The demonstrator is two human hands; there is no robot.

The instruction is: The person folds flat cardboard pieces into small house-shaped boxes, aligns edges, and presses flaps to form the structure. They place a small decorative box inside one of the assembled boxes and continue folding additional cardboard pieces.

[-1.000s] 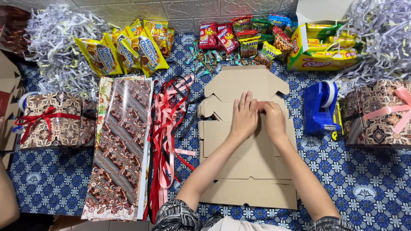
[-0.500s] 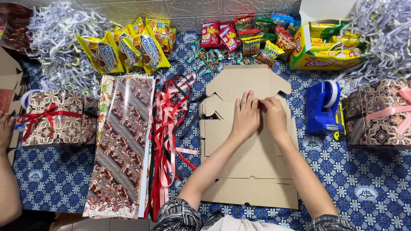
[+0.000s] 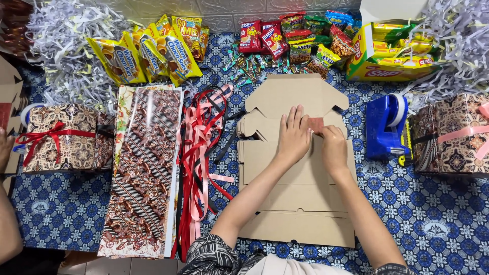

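**Two hands flat on one cardboard blank**

Two hands on one flat cardboard box blank at the middle of the bench; left hand lies palm down, fingers spread and straight, grip open, pressing the blank; right hand just beside it, fingers curled down onto a small reddish-brown patch on the cardboard; cannot tell whether that grip pinches it or only presses.

Blank: plain brown, unfolded, creased across in several panels, notched flaps at the far end; seems to be a stack of blanks, count unclear; it runs from the snack packs to the near edge.

Counts: one blue tape dispenser right of the blank; two gift boxes in brown patterned wrap, one with a red bow at left, one with a pink ribbon at right; one pile of patterned wrapping sheets; one tangle of red and pink ribbons between sheets and blank; roughly five yellow snack bags, overlapping; one open yellow carton; two heaps of shredded white paper; another person's arm at far left.
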